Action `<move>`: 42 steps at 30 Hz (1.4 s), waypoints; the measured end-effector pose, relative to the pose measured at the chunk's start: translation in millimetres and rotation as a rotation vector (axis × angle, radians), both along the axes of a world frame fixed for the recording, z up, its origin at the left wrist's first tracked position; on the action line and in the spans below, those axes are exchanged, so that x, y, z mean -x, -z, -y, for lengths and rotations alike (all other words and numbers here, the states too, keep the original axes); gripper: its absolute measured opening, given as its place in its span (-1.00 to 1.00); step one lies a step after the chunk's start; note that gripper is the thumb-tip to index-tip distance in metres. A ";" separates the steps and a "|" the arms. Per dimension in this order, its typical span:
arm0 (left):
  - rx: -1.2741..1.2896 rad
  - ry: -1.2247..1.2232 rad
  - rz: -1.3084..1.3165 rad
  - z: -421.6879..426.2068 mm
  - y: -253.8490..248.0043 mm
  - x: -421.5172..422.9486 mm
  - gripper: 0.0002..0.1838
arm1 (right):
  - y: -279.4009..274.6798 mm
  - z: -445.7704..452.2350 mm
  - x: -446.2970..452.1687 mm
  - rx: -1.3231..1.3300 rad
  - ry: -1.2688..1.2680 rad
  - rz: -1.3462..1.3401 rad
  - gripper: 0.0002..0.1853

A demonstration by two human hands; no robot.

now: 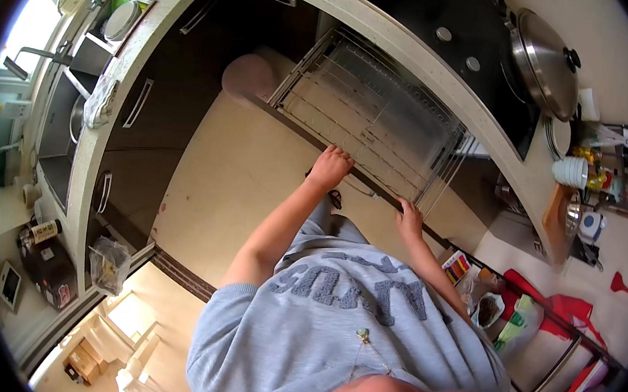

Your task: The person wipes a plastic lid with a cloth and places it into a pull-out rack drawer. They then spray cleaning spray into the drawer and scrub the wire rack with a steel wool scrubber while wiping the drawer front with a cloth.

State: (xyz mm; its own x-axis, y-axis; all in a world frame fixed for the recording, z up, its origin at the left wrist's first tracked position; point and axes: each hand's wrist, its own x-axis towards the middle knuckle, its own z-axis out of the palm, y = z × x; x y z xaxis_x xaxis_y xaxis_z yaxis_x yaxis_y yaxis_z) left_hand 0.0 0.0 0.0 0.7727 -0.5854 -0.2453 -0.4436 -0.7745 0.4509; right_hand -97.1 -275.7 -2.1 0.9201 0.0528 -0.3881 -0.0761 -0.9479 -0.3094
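Observation:
A pull-out drawer with a wire basket (pixel 336 112) stands extended under the counter below the stove. Its dark drawer front (pixel 371 184) runs slantwise before my body, seen from above along its top edge. My left hand (pixel 331 168) is closed over this edge near its middle, fingers curled over it. Farther right, my right hand (pixel 409 218) also grips the edge, thumb and fingers around it. Wire rails and a clear sheet-like bottom show inside the basket. Parts of both hands' fingers are hidden by the edge.
A lidded steel pan (pixel 546 63) sits on the black stove (pixel 418 26). White bowls (pixel 570 172) stand at the counter's right end. A pink round object (pixel 249 78) lies on the floor by the drawer's left corner. Bagged items fill a rack (pixel 561 359) at right.

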 end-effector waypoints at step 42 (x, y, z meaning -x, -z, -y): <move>0.508 -1.796 0.299 -637.8 -100.3 92.6 -0.84 | -129.6 -884.0 -360.6 -0.806 -1.023 0.239 -0.86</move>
State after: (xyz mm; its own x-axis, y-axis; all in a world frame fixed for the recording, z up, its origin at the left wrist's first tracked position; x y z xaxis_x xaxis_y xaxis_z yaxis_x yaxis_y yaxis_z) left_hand -92.6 637.8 100.3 0.4449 0.8909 -0.0919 0.5337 -0.1814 0.8260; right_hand 263.6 608.3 127.5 0.3685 0.8971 0.2439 0.6932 -0.0903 -0.7151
